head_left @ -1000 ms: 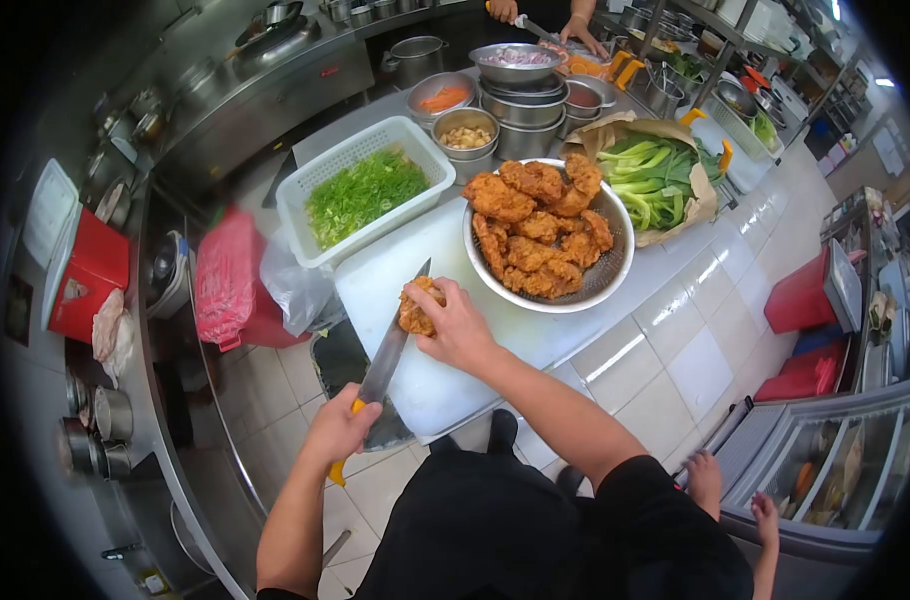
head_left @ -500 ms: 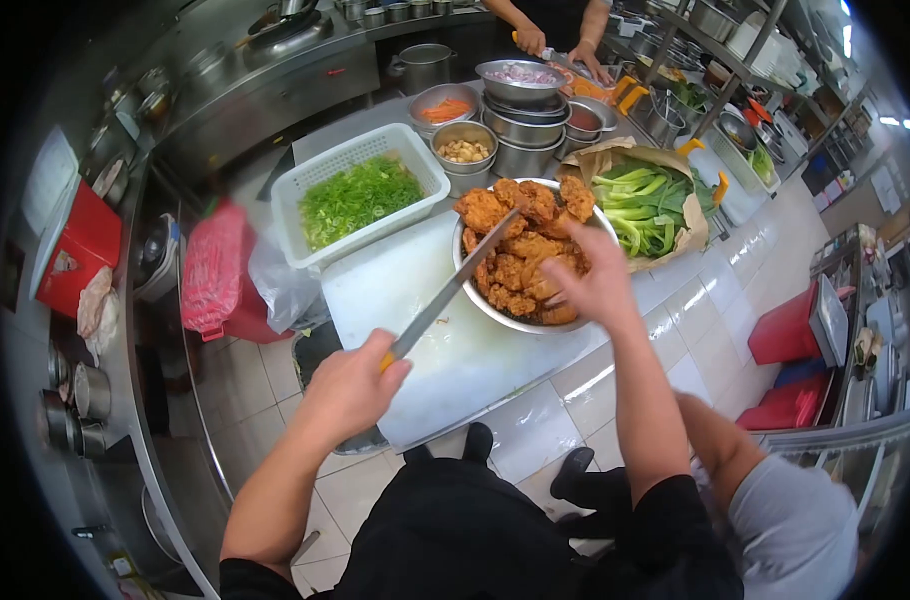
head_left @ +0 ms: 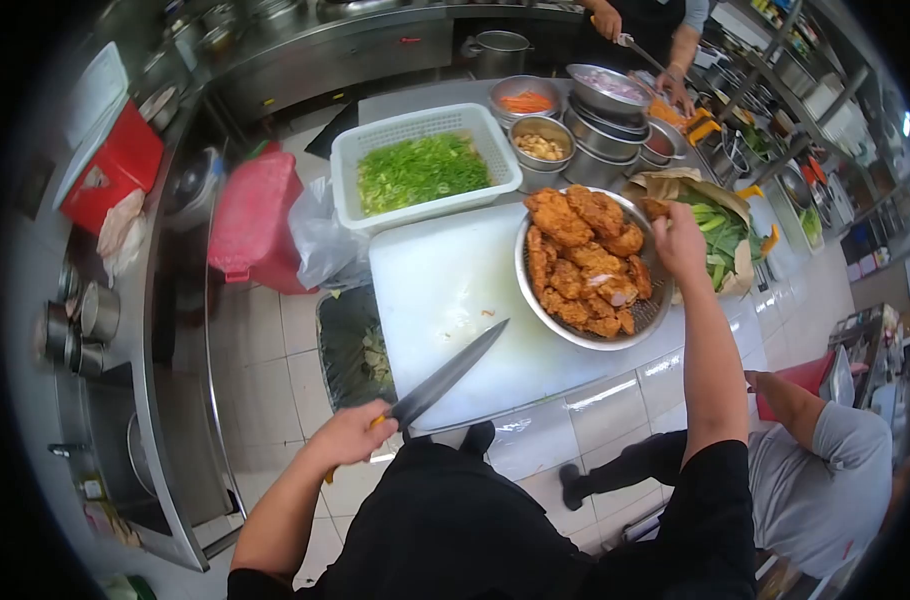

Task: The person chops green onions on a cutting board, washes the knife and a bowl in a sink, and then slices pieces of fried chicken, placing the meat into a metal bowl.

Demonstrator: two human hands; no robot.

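My left hand (head_left: 353, 437) grips the yellow handle of a kitchen knife (head_left: 445, 382). Its blade slants over the front of the white cutting board (head_left: 440, 270), tip pointing away from me. On the board's right side stands a metal bowl (head_left: 558, 332) heaped with fried chicken (head_left: 585, 265), a perforated surface showing beneath the pieces. At the bowl's right rim is my right hand (head_left: 681, 245), its fingers closed on a brown piece of fried chicken (head_left: 655, 208), which they partly hide.
Chopped green onion fills a white basket (head_left: 340, 190) behind the board. Several metal bowls (head_left: 603, 135) are stacked at the back; leafy greens (head_left: 720, 235) lie in paper on the right. A co-worker's hands (head_left: 675, 90) work across the table. Another person (head_left: 825, 470) stands close at my right.
My left hand has drawn the knife back from the chicken to the board's front. My right hand has gone from open above the chicken to closed on a piece at the rim. The view has shifted.
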